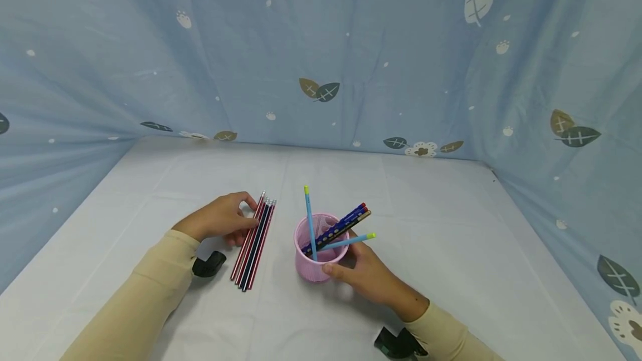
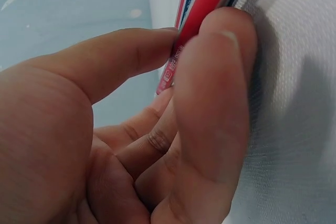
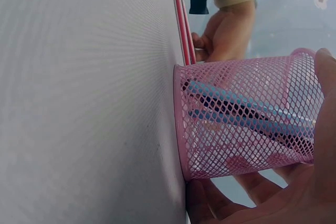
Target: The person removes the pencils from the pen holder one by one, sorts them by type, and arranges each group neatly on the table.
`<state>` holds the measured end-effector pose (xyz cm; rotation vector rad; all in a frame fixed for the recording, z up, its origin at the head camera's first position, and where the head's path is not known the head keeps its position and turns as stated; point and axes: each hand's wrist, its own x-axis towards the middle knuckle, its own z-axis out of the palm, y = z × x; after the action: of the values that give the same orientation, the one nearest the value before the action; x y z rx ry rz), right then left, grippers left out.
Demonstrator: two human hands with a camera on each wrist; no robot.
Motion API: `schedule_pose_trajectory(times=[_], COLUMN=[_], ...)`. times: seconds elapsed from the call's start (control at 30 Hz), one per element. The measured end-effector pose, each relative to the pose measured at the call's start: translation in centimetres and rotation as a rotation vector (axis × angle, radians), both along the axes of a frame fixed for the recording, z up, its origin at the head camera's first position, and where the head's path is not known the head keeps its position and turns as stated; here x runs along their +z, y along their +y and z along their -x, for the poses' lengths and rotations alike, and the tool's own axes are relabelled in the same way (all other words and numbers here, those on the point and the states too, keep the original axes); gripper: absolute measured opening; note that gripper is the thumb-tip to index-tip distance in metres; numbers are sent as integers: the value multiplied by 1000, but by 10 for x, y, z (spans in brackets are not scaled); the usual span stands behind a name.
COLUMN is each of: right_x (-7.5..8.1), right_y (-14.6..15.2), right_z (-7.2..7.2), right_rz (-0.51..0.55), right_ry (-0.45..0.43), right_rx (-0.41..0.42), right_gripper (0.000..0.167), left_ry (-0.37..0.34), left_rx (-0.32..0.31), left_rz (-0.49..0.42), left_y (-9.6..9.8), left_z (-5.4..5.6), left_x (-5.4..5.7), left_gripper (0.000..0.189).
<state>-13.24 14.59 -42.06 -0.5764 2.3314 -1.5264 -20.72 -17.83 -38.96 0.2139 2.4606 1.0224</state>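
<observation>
A pale-covered desk point(image 1: 426, 199), seen between its left and right edges. A person's left hand point(image 1: 223, 217), left of centre, pinches a row of striped pencils point(image 1: 256, 247), silver ends towards the far edge; whether all are gripped cannot be told. Beside them, the right hand point(image 1: 368, 272) curls its fingers around a pink mesh cup point(image 1: 311, 272) holding other pencils point(image 1: 336, 230). The step seems to be gathering the row; lifting it would call for a pinch around every pencil.

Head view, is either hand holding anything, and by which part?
Right hand: pink mesh pencil cup, by its side, thumb near the rim. Left hand: pinching striped pencils toward their far ends; how many is unclear.
</observation>
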Motion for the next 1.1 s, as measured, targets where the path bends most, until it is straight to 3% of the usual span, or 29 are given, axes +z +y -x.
schedule_pose_trajectory(times=[1.1], right_x=[-1], right_y=[-1], right_z=[1], right_rz=[-16], right_ry=[7], right_rx=[-3], right_gripper=[74], left_ry=[20], left_rx=[-21], left_rz=[37], left_y=[3], left_z=[-4], left_x=[1], left_gripper=[52])
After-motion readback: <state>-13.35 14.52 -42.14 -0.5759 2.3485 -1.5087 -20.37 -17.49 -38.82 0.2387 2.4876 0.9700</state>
